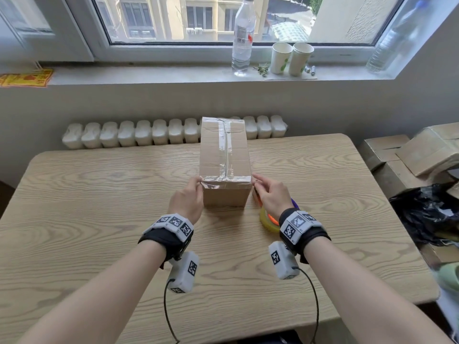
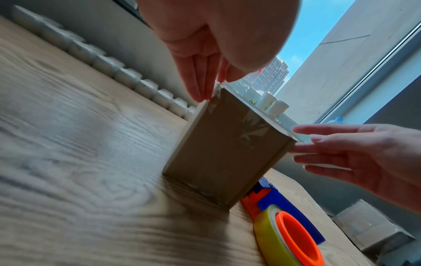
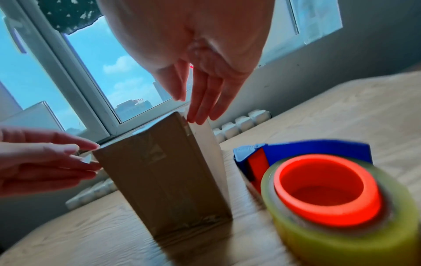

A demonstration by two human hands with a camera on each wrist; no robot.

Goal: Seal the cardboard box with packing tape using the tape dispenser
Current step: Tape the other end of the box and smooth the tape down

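A long cardboard box (image 1: 224, 155) lies in the middle of the wooden table (image 1: 99, 194), with clear tape along its top seam and across its near top edge. My left hand (image 1: 198, 182) touches the near left top corner with straight fingers (image 2: 200, 93). My right hand (image 1: 255, 183) touches the near right top corner, its fingers (image 3: 200, 113) also straight. The tape dispenser (image 1: 267, 219), blue and orange with a yellowish roll, lies on the table right of the box and under my right wrist; it shows fully in the wrist views (image 2: 289, 228) (image 3: 323, 190).
A white radiator (image 1: 161, 132) runs behind the table. On the window sill stand a water bottle (image 1: 242, 38) and two paper cups (image 1: 290, 58). Stacked cardboard boxes (image 1: 417, 152) and a black plastic bag (image 1: 427, 212) crowd the right side.
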